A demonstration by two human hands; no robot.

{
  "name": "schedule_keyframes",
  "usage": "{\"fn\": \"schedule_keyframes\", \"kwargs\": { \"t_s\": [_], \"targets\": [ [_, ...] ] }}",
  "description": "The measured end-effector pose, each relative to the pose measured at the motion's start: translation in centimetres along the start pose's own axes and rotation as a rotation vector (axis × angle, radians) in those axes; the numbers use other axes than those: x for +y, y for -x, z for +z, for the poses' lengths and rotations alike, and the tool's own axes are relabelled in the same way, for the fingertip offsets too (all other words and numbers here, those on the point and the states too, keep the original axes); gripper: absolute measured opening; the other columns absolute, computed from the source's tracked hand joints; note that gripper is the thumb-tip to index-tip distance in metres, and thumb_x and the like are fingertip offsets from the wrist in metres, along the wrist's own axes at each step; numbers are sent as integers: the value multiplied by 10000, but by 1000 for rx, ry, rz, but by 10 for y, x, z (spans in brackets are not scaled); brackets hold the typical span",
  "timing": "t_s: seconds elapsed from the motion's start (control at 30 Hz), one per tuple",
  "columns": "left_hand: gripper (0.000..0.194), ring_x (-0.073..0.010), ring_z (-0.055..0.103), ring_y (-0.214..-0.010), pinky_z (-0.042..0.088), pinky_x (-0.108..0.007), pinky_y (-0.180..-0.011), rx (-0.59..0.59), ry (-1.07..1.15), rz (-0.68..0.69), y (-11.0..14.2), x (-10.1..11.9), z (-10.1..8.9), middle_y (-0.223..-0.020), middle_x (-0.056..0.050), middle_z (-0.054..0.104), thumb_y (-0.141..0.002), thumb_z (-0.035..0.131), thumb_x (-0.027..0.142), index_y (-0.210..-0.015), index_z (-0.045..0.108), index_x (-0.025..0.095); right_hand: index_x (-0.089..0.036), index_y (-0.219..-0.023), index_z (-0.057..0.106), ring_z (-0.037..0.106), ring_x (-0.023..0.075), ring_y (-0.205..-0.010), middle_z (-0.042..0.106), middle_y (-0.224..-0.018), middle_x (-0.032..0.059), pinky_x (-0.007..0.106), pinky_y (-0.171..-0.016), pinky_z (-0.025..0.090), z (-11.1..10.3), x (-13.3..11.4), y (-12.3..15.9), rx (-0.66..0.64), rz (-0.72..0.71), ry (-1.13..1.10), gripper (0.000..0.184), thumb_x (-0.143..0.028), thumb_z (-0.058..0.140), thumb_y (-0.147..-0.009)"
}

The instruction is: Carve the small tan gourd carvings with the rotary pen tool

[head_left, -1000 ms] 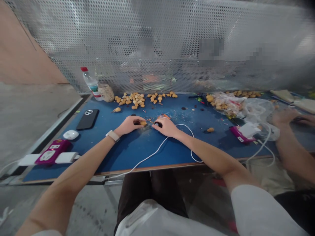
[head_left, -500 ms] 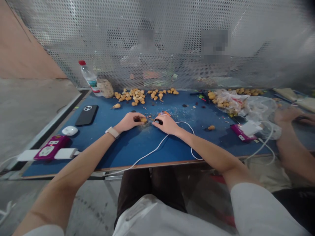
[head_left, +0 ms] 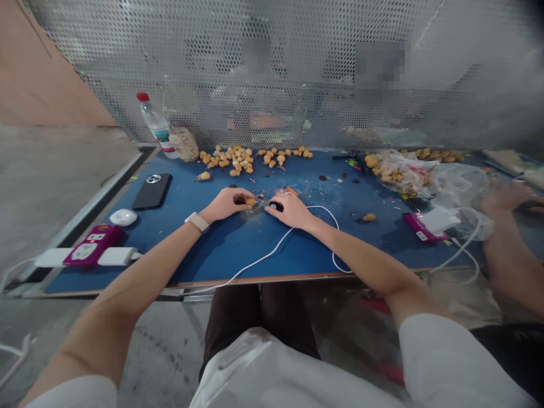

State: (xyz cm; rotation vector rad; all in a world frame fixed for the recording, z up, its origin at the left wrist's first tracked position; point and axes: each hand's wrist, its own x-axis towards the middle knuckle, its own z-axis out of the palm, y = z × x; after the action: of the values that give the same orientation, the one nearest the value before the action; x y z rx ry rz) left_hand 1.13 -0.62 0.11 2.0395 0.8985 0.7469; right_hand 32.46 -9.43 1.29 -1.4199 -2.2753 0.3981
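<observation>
My left hand (head_left: 232, 205) is closed around a small tan gourd (head_left: 251, 202), low over the blue table. Just to its right, my right hand (head_left: 291, 211) grips a small dark corded tool (head_left: 277, 207), whose thin tip points left at the gourd. Fingers hide most of the tool, so its exact kind is unclear. From near my right hand a white cable (head_left: 272, 253) runs to the table's front edge. Pale shavings and an orange item (head_left: 290, 191) lie just beyond the right hand.
Many small gourds (head_left: 236, 156) lie along the mesh screen (head_left: 297, 68). A bottle (head_left: 155, 124), jar (head_left: 183, 144), phone (head_left: 152, 191), white case (head_left: 123, 217) and purple power strip (head_left: 94, 245) stand left. At right are a plastic bag (head_left: 410, 170), another power strip (head_left: 425, 228) and another person's hand (head_left: 504, 198).
The camera view has tilted slightly, so the table sits a little higher in the picture. Both hands keep nearly the same pose, tool against or close to the gourd.
</observation>
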Motion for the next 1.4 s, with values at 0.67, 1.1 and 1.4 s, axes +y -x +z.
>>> {"fn": "schedule_keyframes", "kwargs": {
  "t_s": [0.67,1.1,1.4],
  "targets": [
    [664,-319,899,-1039,773,-498,-1105,12,-15,15,-1,2,1,-1164,-140,984,-838,1102,714,-1243,1015,195,-202,-1387,938,873,378,-1324,943,-1401,186,494,-1176,639,0,-1,1,-5,-27,2,355,-498,767,-1291],
    [669,-314,902,-1038,771,-494,-1098,-1,12,16,-2,0,2,-1157,-142,981,-838,1099,716,-1242,1010,190,-219,-1347,938,871,365,-1289,946,-1373,170,481,-1145,633,2,0,1,14,-28,2,339,-509,774,-1288],
    [640,-317,904,-1035,767,-509,-1123,5,-13,31,-2,0,1,-1151,-140,978,-855,1082,700,-1237,1005,192,-202,-1362,927,879,369,-1309,945,-1404,181,482,-1158,633,2,0,1,-3,-25,23,330,-489,780,-1292]
  ]
}}
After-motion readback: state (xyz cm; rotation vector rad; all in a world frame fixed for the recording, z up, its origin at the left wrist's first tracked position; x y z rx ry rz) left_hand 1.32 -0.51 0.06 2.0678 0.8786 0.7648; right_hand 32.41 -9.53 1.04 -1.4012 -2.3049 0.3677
